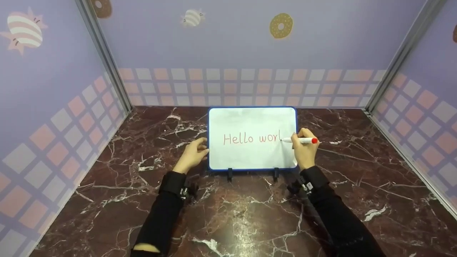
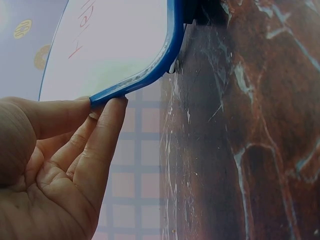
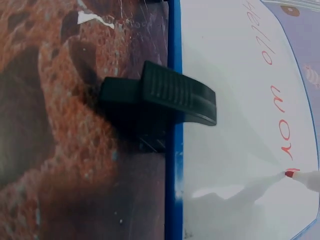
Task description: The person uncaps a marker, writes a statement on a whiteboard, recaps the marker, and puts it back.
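Note:
A whiteboard (image 1: 250, 157) with a blue frame stands on the table, bearing the red handwriting "Hello worl" (image 1: 238, 139). At its left edge my left hand (image 1: 192, 154) pinches the frame; the left wrist view shows the thumb (image 2: 62, 116) at the front and fingertips by the rim. My right hand (image 1: 305, 151) grips a white marker (image 1: 303, 140) with a red end, held nearly level over the board's right side. In the right wrist view the marker's red tip (image 3: 290, 174) meets the last letter, while the hand itself is out of sight.
Two black stand clips (image 1: 230, 174) (image 1: 276, 173) hold the board's lower edge; one black clip (image 3: 175, 92) looms large in the right wrist view. The dark red marbled tabletop (image 1: 235, 221) is bounded by patterned purple panels (image 1: 232, 46) behind and at both sides.

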A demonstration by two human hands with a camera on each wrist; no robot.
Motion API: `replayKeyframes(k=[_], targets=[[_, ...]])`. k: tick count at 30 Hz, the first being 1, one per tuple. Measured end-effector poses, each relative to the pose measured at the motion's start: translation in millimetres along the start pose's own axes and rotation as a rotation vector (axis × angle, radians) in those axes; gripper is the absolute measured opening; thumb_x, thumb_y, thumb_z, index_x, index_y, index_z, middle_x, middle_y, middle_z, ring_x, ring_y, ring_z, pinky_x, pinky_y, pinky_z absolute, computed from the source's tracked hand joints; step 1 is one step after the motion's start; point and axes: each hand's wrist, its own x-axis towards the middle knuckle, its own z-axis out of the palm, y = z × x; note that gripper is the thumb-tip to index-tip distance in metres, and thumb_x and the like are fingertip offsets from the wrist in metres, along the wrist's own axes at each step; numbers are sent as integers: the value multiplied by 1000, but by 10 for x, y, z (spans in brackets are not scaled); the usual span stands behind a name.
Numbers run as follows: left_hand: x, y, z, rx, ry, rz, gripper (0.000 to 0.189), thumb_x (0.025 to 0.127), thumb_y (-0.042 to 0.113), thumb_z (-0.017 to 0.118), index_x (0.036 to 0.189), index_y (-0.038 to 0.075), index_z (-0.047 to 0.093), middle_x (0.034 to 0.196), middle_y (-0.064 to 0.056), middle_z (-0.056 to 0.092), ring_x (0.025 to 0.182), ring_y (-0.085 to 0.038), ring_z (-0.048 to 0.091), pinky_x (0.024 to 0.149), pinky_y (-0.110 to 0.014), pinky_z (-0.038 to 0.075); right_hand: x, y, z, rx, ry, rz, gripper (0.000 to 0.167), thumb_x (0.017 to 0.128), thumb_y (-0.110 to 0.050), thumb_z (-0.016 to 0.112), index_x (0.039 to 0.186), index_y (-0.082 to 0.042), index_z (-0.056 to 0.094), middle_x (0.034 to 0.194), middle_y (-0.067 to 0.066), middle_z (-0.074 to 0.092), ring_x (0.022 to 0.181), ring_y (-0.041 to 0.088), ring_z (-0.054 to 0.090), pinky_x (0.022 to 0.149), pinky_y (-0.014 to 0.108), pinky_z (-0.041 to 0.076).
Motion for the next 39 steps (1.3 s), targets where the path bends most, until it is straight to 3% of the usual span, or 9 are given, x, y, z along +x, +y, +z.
replayKeyframes(k=[7,12,21,30,39], targets=[[-10,18,-5,3,-5,-10,47,99,-1,53,145,-4,42,133,-34,55,121,-42,59,92,-42,60,10,11,-52,32,48,27,27,85,15,54,64,15,37,56,-3,46,41,4,46,41,12,36],[-10,27,-7,-2,5,-12,47,99,-1,53,145,-4,43,132,-34,55,120,-42,60,92,-43,60,35,46,-78,49,85,35,25,85,15,54,66,16,37,57,-4,46,44,0,46,42,12,36],[-12,19,1,-15,16,-13,46,98,-4,53,143,-5,43,131,-35,55,120,-44,59,93,-45,59,37,78,-80,29,51,36,28,87,12,61,66,17,43,54,-1,53,43,16,55,43,14,39],[10,37,7,-20,14,-3,46,98,-4,53,143,-6,43,130,-35,56,118,-44,61,91,-44,60,54,46,-108,14,35,28,27,84,16,57,64,18,39,55,1,47,42,6,48,41,13,38],[-18,47,-10,-3,-17,-20,47,100,-2,52,145,-3,41,135,-34,53,124,-43,57,94,-43,59,133,58,-89,32,80,44,27,88,10,62,69,19,43,59,2,52,46,15,54,43,14,41]])
